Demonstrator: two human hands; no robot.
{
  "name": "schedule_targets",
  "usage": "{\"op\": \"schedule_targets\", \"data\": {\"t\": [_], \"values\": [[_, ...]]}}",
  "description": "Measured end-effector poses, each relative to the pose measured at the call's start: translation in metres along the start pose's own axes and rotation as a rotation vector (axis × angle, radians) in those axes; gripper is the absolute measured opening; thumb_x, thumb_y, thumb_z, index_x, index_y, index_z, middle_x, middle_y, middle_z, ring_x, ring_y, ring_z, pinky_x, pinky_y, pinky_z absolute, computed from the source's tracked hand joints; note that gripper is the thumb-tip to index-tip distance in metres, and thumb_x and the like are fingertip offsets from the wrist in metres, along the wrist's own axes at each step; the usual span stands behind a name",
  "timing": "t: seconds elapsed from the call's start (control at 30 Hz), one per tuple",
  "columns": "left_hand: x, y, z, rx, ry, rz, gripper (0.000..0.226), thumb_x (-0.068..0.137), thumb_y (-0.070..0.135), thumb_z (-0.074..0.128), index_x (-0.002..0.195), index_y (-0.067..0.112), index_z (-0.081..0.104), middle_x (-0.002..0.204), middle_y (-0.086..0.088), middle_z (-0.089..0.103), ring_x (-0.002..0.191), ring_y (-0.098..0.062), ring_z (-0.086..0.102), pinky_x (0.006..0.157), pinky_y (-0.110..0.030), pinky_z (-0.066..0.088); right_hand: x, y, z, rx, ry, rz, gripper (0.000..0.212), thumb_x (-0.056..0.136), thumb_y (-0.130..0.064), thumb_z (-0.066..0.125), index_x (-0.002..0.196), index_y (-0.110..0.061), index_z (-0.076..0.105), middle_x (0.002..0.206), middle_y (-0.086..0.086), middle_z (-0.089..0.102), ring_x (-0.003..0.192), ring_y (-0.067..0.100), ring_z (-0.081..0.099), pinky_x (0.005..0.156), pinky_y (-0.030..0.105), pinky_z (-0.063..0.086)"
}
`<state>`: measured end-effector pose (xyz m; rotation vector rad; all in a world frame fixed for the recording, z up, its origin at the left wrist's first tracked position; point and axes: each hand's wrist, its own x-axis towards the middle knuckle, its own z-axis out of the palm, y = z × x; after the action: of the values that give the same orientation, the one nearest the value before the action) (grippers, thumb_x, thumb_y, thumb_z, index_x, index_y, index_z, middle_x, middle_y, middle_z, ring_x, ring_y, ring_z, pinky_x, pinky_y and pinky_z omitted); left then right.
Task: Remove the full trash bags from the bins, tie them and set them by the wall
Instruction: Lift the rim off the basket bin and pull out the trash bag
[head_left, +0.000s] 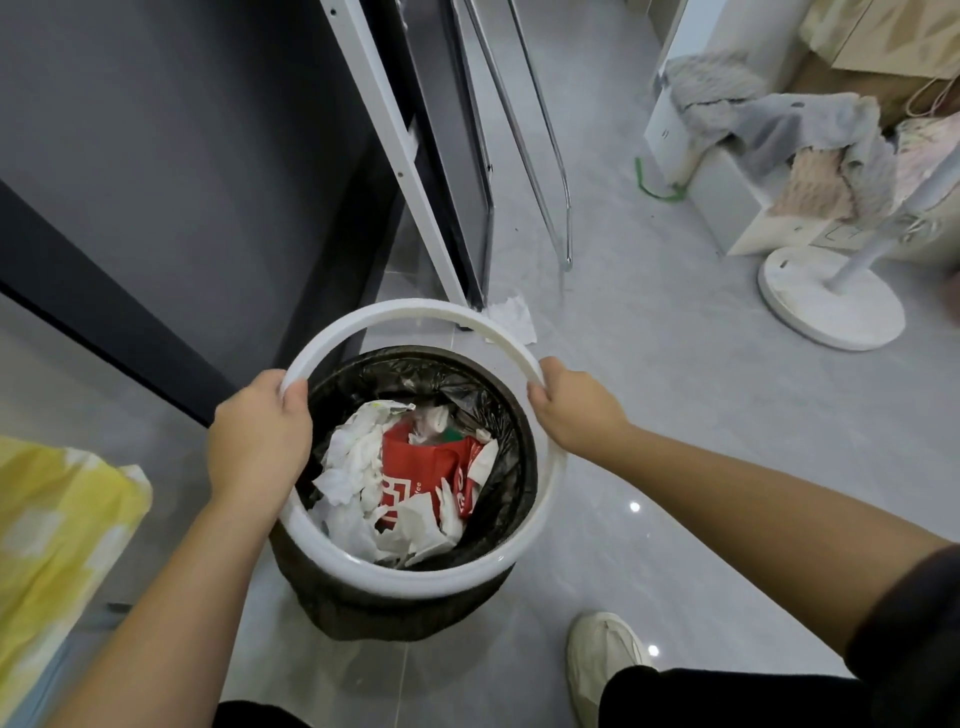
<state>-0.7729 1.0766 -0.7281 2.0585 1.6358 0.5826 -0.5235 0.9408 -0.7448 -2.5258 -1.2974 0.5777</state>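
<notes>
A: From the head camera, what step is this?

B: Freeing the bag, I'd say. One bin (395, 603) stands on the floor with one black bag (488, 410) inside it, full of white paper and a red carton. The left hand (257, 431) and right hand (571, 410) each clench opposite sides of the white ring (415, 312), which is tilted up off the bin's far edge.

A: And next?

B: Probably set the ring beside the bin, then gather the bag's edge and lift it straight up.

A: Counts?

B: Two hands, one ring, one bin, one bag, one shoe (602, 660) just right of the bin, one paper scrap (511, 317) behind it
</notes>
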Motion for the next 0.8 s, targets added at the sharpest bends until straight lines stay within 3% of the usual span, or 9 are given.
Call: {"op": "schedule_targets", "data": {"t": [0.1, 0.2, 0.3, 0.4, 0.5, 0.6, 0.7, 0.8], "values": [[-0.001, 0.010, 0.008, -0.241, -0.081, -0.071, 0.043, 0.096, 0.034, 0.034, 0.093, 0.004, 0.065, 0.088, -0.017, 0.065, 0.074, -0.027, 0.057, 0.067, -0.033, 0.042, 0.006, 0.025, -0.010, 0.082, 0.046, 0.081, 0.030, 0.100, -0.033, 0.032, 0.105, -0.007, 0.046, 0.084, 0.012, 0.057, 0.074, 0.031, 0.055, 0.062, 0.036, 0.042], [0.003, 0.001, 0.021, -0.167, -0.091, -0.039, 0.040, 0.098, 0.031, 0.034, 0.110, 0.012, 0.066, 0.115, -0.010, 0.061, 0.106, -0.025, 0.053, 0.090, -0.037, 0.039, 0.014, 0.052, -0.019, 0.142, 0.106, 0.245, 0.032, 0.100, -0.031, 0.033, 0.107, -0.004, 0.048, 0.089, 0.013, 0.054, 0.080, 0.033, 0.053, 0.067, 0.034, 0.038], [0.005, -0.012, 0.033, -0.061, -0.110, -0.091, 0.041, 0.097, 0.029, 0.038, 0.131, 0.010, 0.051, 0.137, -0.017, 0.048, 0.126, -0.033, 0.043, 0.105, -0.044, 0.033, 0.024, 0.076, -0.022, 0.258, 0.125, 0.421, 0.035, 0.099, -0.028, 0.033, 0.113, 0.000, 0.049, 0.096, 0.016, 0.054, 0.084, 0.033, 0.052, 0.070, 0.036, 0.041], [0.003, -0.022, 0.039, 0.014, -0.170, -0.173, 0.048, 0.098, 0.027, 0.036, 0.141, 0.007, 0.038, 0.143, -0.022, 0.040, 0.131, -0.038, 0.038, 0.107, -0.047, 0.031, 0.031, 0.093, -0.016, 0.420, 0.133, 0.583, 0.037, 0.097, -0.027, 0.033, 0.116, 0.002, 0.049, 0.102, 0.021, 0.060, 0.073, 0.032, 0.057, 0.063, 0.037, 0.049], [0.002, -0.033, 0.042, 0.072, -0.175, -0.182, 0.047, 0.098, 0.023, 0.032, 0.143, 0.007, 0.036, 0.143, -0.023, 0.041, 0.129, -0.041, 0.039, 0.105, -0.047, 0.034, 0.035, 0.103, -0.004, 0.595, 0.111, 0.775, 0.033, 0.094, -0.012, 0.035, 0.115, 0.007, 0.051, 0.080, 0.020, 0.058, 0.054, 0.026, 0.052, 0.049, 0.033, 0.044], [0.001, -0.041, 0.043, 0.074, -0.132, -0.179, 0.044, 0.099, 0.016, 0.033, 0.140, 0.004, 0.040, 0.138, -0.026, 0.045, 0.126, -0.043, 0.041, 0.104, -0.046, 0.035, 0.037, 0.106, 0.009, 0.763, 0.062, 0.945, 0.022, 0.091, -0.003, 0.037, 0.106, 0.004, 0.051, 0.069, 0.015, 0.049, 0.055, 0.023, 0.048, 0.047, 0.030, 0.044], [-0.001, -0.043, 0.042, 0.030, -0.105, -0.221, 0.041, 0.099, 0.017, 0.034, 0.137, 0.004, 0.045, 0.136, -0.025, 0.049, 0.126, -0.043, 0.041, 0.104, -0.045, 0.034, 0.039, 0.111, 0.025, 0.979, 0.068, 1.128, 0.012, 0.094, -0.008, 0.041, 0.104, -0.006, 0.046, 0.073, 0.012, 0.046, 0.057, 0.022, 0.047, 0.028, 0.022, 0.041], [-0.006, -0.043, 0.040, -0.033, -0.098, -0.261, 0.039, 0.100, 0.019, 0.034, 0.134, 0.005, 0.049, 0.127, -0.025, 0.054, 0.118, -0.042, 0.047, 0.096, -0.044, 0.039, 0.038, 0.116, 0.046, 1.066, 0.040, 1.222, 0.022, 0.096, -0.011, 0.043, 0.115, -0.003, 0.048, 0.091, 0.014, 0.053, 0.073, 0.026, 0.057, 0.021, 0.031, 0.039]]}}
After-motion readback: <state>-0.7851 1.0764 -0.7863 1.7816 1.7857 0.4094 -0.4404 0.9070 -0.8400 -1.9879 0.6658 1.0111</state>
